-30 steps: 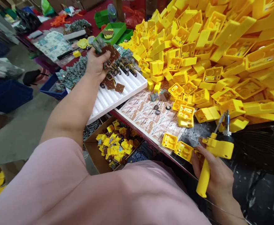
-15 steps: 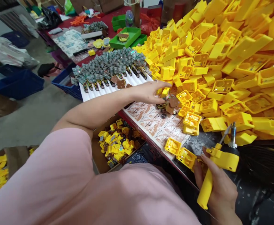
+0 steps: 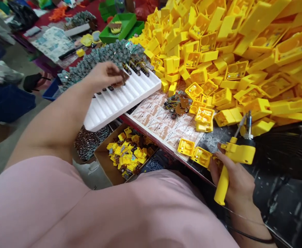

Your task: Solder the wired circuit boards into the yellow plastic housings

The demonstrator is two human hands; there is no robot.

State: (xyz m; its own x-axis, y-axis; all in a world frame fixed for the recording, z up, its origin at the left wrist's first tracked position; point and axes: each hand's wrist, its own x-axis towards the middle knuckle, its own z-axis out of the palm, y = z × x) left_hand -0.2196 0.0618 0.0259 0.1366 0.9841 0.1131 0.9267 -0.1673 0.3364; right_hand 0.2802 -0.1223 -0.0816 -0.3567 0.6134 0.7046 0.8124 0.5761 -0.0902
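My left hand [image 3: 103,74] reaches over the white ribbed foam tray [image 3: 114,103], its fingers closed on brown circuit boards [image 3: 120,75] at the tray's far end. A heap of grey-green circuit boards [image 3: 99,58] with wires lies on the tray's back part. My right hand [image 3: 235,177] grips the yellow handle of a soldering gun [image 3: 233,162], tip pointing up, at the table's near edge. A small cluster of brown boards and wired parts [image 3: 178,105] lies on the patterned sheet [image 3: 161,124]. Two yellow plastic housings [image 3: 194,151] sit beside my right hand.
A huge pile of yellow plastic housings [image 3: 230,51] fills the right of the table. A cardboard box [image 3: 126,155] of yellow assembled parts stands below the table edge. Green trays [image 3: 120,29] sit at the back. Blue crates [image 3: 8,103] stand on the floor at the left.
My left hand dropped a cluster of boards on the patterned sheet, then moved back left over the foam tray and closed on brown boards. My right hand stayed put.
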